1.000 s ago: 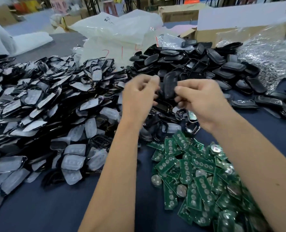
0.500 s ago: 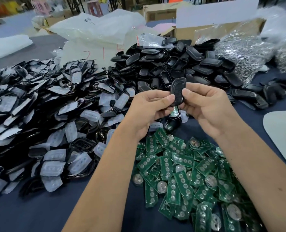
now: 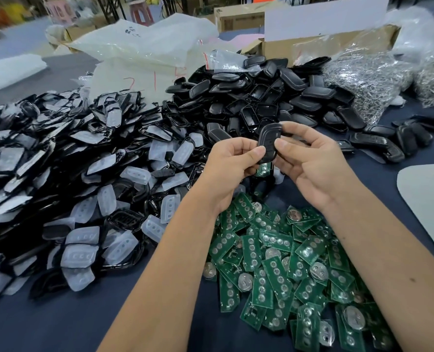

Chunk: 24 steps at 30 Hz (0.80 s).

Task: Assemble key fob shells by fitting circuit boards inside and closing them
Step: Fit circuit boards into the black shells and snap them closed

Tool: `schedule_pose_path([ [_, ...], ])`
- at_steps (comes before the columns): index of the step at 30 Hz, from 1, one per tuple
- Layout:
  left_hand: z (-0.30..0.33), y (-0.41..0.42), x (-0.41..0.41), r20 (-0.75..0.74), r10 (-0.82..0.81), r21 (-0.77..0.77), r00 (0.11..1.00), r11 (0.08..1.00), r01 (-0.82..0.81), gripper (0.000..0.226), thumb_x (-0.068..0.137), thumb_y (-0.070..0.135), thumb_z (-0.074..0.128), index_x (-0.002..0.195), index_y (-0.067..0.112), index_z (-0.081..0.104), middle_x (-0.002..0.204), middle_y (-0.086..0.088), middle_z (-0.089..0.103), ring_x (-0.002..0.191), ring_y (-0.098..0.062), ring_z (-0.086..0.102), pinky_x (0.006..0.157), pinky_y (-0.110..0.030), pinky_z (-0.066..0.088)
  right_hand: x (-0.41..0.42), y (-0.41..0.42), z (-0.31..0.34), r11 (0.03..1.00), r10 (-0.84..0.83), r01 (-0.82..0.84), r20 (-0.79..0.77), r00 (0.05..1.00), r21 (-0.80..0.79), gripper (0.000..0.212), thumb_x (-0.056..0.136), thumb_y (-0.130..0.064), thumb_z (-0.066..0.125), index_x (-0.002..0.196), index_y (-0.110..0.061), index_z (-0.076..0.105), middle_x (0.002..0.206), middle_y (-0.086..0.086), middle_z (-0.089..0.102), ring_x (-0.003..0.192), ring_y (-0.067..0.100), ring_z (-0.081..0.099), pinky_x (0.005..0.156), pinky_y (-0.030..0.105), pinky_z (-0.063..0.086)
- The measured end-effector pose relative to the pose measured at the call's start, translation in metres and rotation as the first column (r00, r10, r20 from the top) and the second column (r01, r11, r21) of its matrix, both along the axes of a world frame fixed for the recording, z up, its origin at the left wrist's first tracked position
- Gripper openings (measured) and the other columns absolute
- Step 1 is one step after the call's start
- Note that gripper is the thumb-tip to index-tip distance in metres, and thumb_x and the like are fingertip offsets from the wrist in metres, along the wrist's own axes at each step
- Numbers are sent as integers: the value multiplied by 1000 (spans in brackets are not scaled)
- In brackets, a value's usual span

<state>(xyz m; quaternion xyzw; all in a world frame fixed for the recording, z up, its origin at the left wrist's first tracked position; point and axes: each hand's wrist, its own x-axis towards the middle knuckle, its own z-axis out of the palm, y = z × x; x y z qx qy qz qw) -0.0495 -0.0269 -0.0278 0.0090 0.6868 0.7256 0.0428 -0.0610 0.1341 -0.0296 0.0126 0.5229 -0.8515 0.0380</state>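
Observation:
I hold a black key fob shell (image 3: 268,141) upright above the table between both hands. My left hand (image 3: 232,168) pinches its lower left edge with thumb and curled fingers. My right hand (image 3: 310,163) grips its right side, thumb on the front and fingers curled over the top. Beneath my wrists lies a heap of green circuit boards (image 3: 282,262) with round silver battery clips. A pile of black shell halves (image 3: 256,97) sits behind my hands.
A large heap of black frames with translucent rubber button pads (image 3: 71,186) fills the left. Closed black fobs (image 3: 388,141) lie at the right. Bags of metal parts (image 3: 368,74), white plastic bags (image 3: 145,54), cardboard boxes (image 3: 282,48) and a white board (image 3: 429,201) ring the dark blue table.
The shell has come out of the black pile and nearer to me. Both hands have shifted their grip on it, and the view has swung slightly left.

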Motion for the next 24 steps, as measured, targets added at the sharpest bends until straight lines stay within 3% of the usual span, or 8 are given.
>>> schedule_pose_path([
  [7, 1, 6, 3, -10, 12, 1, 1000, 1000, -12, 7, 99, 4, 64, 96, 5, 71, 81, 0, 68, 69, -10, 54, 70, -24, 50, -1, 5, -1, 999, 39, -41, -52, 998, -35, 26, 94, 9, 60, 110, -11, 67, 88, 2, 79, 81, 16, 76, 72, 27, 61],
  [12, 3, 8, 4, -26, -7, 20, 1000, 1000, 8, 6, 98, 3, 66, 97, 4, 72, 83, -2, 70, 70, -10, 58, 71, -25, 51, 0, 11, 3, 991, 117, -122, -109, 987, -46, 25, 93, 6, 57, 111, -10, 62, 75, -9, 74, 72, 7, 71, 66, 22, 56],
  [15, 5, 11, 4, -88, 37, -11, 995, 999, -38, 5, 97, 4, 68, 95, 7, 73, 84, -4, 71, 70, -9, 60, 73, -26, 54, 0, 12, 5, 987, 116, -127, -119, 986, -96, 33, 85, -2, 62, 117, -10, 62, 87, -3, 77, 81, 10, 71, 71, 24, 57],
  [18, 3, 12, 2, -307, 153, -212, 939, 951, -225, 2, 93, 6, 73, 93, 9, 73, 82, -1, 69, 74, -8, 60, 77, -28, 56, 0, 6, 3, 995, 38, -46, -99, 994, -85, 27, 94, 1, 62, 121, -5, 65, 98, 6, 78, 90, 16, 74, 87, 34, 62],
  [21, 2, 17, 6, -505, 117, -424, 855, 829, -364, 7, 90, 6, 74, 88, 12, 71, 79, 7, 67, 74, -4, 61, 70, -21, 49, 3, -6, 1, 997, -67, 70, -76, 995, 42, 30, 86, -13, 78, 112, -2, 71, 88, 5, 78, 79, 13, 74, 83, 34, 62],
  [24, -1, 21, 9, -581, 53, -524, 812, 740, -423, 6, 88, 5, 71, 85, 10, 70, 80, 1, 65, 81, -20, 60, 72, -40, 52, 7, -13, -4, 988, -104, 115, -102, 989, 106, 24, 79, -20, 84, 100, -9, 77, 91, 12, 79, 86, 22, 76, 82, 35, 63],
])
